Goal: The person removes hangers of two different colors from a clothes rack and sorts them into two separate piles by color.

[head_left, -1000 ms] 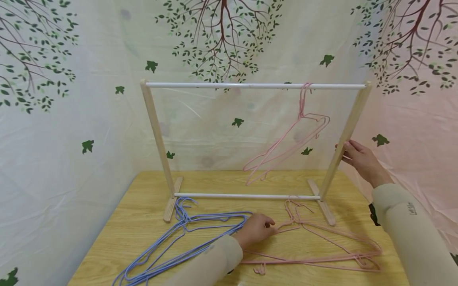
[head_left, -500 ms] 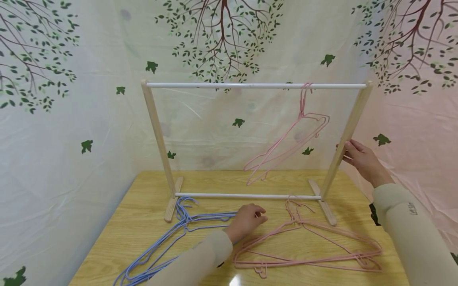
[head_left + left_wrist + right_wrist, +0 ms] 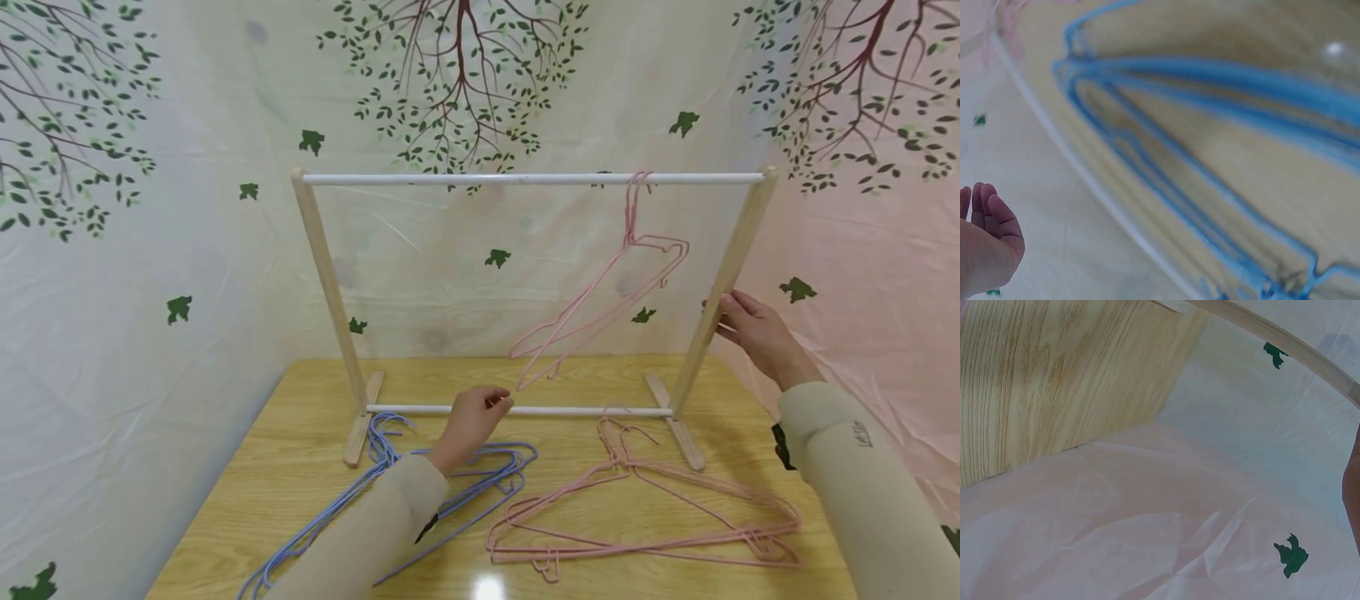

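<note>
In the head view my left hand [image 3: 474, 421] hovers in front of the rack's lower white bar [image 3: 570, 411], fingers loosely bent and holding nothing. Below its wrist lies a bunch of blue wire hangers [image 3: 330, 508], partly covered by the sleeve. The left wrist view shows the same hand [image 3: 991, 250] apart from the blue hangers [image 3: 1185, 144]. My right hand [image 3: 761, 337] grips the right wooden post [image 3: 723, 296] of the clothes rack, thumb in front, some fingertips behind it. In the right wrist view only an edge of that hand [image 3: 1352, 487] shows.
Pink hangers [image 3: 630, 233] hang from the top bar [image 3: 465, 179], right of its middle. More pink hangers [image 3: 645, 550] lie on the wooden table [image 3: 247, 467] at front right. A leaf-patterned cloth [image 3: 420, 292] stands behind the rack.
My left hand has moved left and away from me, from beside the pink hangers to the lower bar. More of the blue hangers' right ends now shows. The right hand keeps its place.
</note>
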A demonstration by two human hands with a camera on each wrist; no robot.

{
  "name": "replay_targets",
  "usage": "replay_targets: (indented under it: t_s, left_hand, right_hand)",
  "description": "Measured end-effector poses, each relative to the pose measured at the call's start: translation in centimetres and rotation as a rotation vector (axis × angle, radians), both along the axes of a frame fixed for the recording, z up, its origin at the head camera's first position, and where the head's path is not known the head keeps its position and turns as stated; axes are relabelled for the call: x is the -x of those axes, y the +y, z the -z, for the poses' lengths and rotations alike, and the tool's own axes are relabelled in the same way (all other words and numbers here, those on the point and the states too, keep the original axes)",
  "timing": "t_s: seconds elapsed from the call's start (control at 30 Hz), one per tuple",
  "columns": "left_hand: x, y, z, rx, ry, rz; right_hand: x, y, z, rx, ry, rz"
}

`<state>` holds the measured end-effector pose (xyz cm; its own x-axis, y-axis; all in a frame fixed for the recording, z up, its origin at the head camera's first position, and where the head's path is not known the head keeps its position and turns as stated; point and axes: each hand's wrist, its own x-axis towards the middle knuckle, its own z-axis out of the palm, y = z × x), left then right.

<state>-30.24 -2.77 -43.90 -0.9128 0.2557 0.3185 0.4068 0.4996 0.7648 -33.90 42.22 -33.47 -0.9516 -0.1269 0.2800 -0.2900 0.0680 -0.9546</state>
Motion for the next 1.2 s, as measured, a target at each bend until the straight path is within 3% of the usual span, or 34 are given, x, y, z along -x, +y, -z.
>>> replay_targets:
  t_s: [0.17, 0.37, 0.47, 0.7, 0.93, 1.2]
  left_hand:
    - [1.8, -1.3, -3.0, -0.107, 0.018, -0.095]
    - [2.9, -1.9, -7.3, -0.206, 0.015, -0.16]
    - [3.1, -1.7, -9.2, -0.22, 0.001, -0.151]
    - [2.8, 0.1, -12.9, -0.227, -0.055, -0.053]
    - [2.6, 3.1, -14.9, -0.215, -0.095, 0.051]
    - [2.4, 4.9, -15.6, -0.165, -0.07, 0.129]
  right_hand:
    - [0.0, -0.1, -0.1, -0.013, 0.002, 0.01]
    - [0.0, -0.2, -0.1, 0.03, 0.004, -0.015]
    - [0.0, -0.2, 0.0, 0.05, 0.005, -0.03]
    - [-0.1, -0.2, -0.1, 0.015, -0.005, -0.009]
    - [0.1, -0.1, 0.0, -0.004, -0.011, 0.004]
    - [0.1, -0.1, 0.0, 0.001, -0.028, -0.005]
